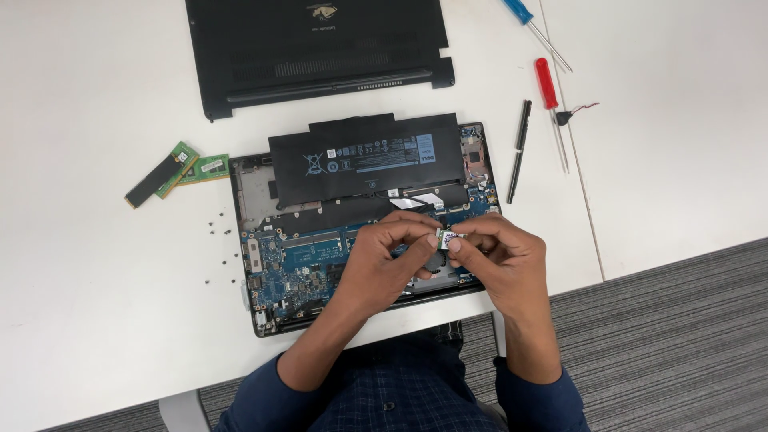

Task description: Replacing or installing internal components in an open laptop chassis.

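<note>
Both my sleeves are dark blue, and from them my hands meet above the open laptop (264, 240). My left hand (380, 260) and right hand (500, 260) pinch a small card (448, 237) between thumb and fingertips, each closed on one end, holding it just over the blue board near the laptop's front edge. A black battery (364, 160) lies across the far half of the laptop. Beyond it sits the removed black cover (320, 48). Two green memory sticks (172, 172) lie to the left on the white table (80, 320), with loose screws (220, 228) nearby. To the right lie a black pry tool (518, 148), a red screwdriver (550, 100) and a blue screwdriver (528, 20).
</note>
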